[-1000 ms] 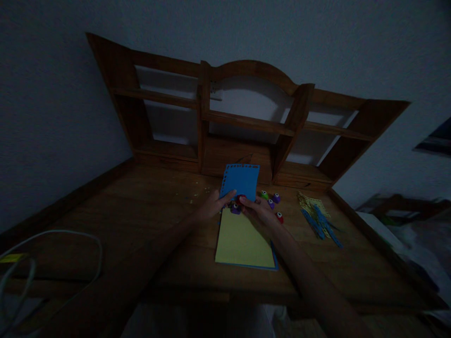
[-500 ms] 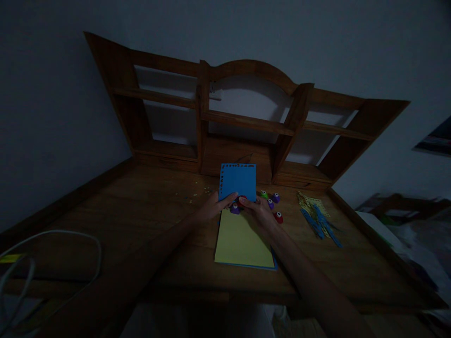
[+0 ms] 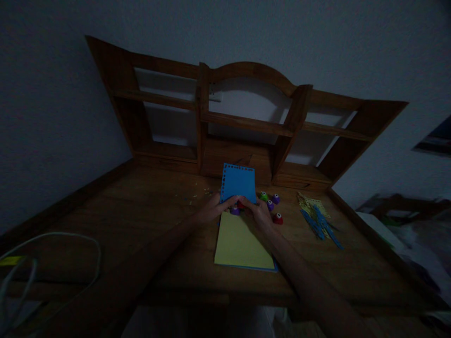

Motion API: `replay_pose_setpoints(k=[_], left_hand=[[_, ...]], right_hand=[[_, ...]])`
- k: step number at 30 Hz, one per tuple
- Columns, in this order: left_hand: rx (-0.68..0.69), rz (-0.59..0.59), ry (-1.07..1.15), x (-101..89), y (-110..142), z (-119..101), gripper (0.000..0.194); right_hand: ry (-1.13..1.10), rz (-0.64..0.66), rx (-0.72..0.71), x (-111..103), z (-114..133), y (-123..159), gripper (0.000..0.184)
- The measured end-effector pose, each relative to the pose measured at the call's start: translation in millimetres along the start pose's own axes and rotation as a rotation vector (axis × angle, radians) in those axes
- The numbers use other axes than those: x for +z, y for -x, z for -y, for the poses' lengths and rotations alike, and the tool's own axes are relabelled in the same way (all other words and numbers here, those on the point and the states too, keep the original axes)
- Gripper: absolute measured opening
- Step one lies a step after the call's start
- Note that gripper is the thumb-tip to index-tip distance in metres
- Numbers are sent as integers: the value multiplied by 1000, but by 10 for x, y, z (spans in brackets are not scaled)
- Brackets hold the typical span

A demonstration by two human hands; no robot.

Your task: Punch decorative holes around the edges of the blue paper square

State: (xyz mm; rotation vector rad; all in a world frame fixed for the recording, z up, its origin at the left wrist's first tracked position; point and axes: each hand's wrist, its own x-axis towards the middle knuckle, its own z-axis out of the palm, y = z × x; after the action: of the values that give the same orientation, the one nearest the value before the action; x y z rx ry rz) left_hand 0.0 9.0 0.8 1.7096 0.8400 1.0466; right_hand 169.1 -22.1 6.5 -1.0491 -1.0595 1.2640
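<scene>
Head camera: two hands point(image 3: 212, 208) point(image 3: 261, 215) hold one red punch point(image 3: 241, 204), one blue sheet point(image 3: 239, 183).

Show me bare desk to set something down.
Biggest patch: desk left of the bits, beyond the cable. Another: right of the right forearm, in front of the strips. Smaller gap: between loose red punch and strips. Crowded: the middle, around left hand, right hand, held red punch, blue sheet and yellow sheet.

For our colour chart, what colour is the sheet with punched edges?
The sheet is blue, clearest in head view.
</scene>
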Motion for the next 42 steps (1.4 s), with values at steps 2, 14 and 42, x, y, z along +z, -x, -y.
replay_pose_setpoints(k=[2,14,42], left_hand=[[5,-18,-29,-6,-20,13,38],[-29,-139,-60,-32,-45,-3,40],[114,-231,-272,17,-19,-21,33]], right_hand=[[-6,-6,0,-6,19,-12,31],[-38,272,-34,-105,-16,-78,24],[-235,129,-26,-77,0,-115,26]])
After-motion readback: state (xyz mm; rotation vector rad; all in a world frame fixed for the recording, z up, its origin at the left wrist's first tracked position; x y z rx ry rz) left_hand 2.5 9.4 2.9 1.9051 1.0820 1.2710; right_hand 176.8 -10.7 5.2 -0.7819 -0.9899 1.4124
